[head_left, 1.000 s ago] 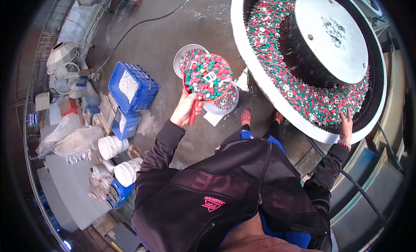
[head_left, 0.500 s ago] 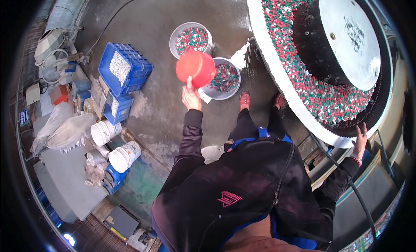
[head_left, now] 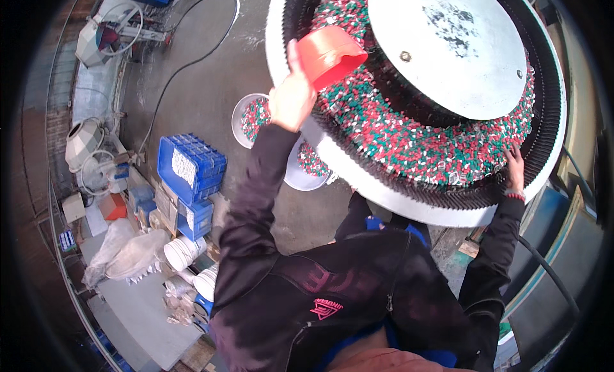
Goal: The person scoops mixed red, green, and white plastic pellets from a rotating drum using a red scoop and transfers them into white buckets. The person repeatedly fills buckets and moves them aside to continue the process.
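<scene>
Wearing a dark jacket [head_left: 268, 327], the person leans over a big round tub [head_left: 390, 199] with a thick white rim. The right hand [head_left: 514, 167] is loosely open at the tub's near right side, its fingers at the edge of the pieces [head_left: 448, 151]; it grasps nothing that shows, and I cannot tell how firmly it touches. The left hand [head_left: 293, 98] is closed on the red scoop [head_left: 329, 52], one finger stretched up along its side. The scoop is tilted above the tub's left part, mouth turned down toward the pieces; its inside is hidden.

The pieces, red, green and whitish, lie in a thick ring over the tub's black ribbed lining, around a pale, scuffed disc [head_left: 460, 68] on a dark hub. Left of the tub, two buckets [head_left: 298, 178] of similar pieces stand on the grey floor [head_left: 211, 71], which looks damp in places.

Farther left, two blue crates [head_left: 210, 174] hold white bits, with white pails [head_left: 184, 252] beside them. Beyond lie a crumpled plastic sheet [head_left: 131, 244] and a flat grey tabletop [head_left: 147, 317]. A black hose [head_left: 176, 74] curves across the floor toward a grey many-sided drum [head_left: 82, 142] at the room's edge.
</scene>
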### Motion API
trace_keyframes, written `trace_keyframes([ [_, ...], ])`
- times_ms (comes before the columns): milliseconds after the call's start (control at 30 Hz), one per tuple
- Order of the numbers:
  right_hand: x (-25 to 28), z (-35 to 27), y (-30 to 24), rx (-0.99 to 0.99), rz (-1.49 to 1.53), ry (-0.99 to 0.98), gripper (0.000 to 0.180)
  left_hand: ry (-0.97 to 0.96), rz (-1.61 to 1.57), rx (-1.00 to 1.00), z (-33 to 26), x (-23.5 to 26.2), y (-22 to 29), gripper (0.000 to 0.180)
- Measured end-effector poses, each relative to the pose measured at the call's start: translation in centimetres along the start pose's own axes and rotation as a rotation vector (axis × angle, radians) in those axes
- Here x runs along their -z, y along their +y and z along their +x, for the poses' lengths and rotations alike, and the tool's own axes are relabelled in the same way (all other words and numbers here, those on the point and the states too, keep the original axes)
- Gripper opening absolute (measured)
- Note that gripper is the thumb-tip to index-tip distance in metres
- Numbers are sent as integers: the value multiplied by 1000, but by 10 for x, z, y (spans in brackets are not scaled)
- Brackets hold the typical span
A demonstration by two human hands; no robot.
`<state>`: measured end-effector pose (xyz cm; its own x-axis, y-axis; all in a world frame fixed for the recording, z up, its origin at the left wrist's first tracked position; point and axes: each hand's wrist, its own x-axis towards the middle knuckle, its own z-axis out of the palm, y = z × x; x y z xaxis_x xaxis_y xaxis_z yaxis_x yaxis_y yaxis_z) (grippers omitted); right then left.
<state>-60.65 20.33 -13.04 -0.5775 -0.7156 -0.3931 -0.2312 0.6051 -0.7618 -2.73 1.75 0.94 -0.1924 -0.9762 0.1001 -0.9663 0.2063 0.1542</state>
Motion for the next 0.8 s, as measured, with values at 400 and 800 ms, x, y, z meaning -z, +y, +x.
trace_keyframes([
  [400,-132,120,72,172,-688,-142,41,-415,400,44,-3,-170,54,81],
  [800,-155,-22,-29,-227,-73,-658,72,-1187,-997,932,-92,-175,209,34],
])
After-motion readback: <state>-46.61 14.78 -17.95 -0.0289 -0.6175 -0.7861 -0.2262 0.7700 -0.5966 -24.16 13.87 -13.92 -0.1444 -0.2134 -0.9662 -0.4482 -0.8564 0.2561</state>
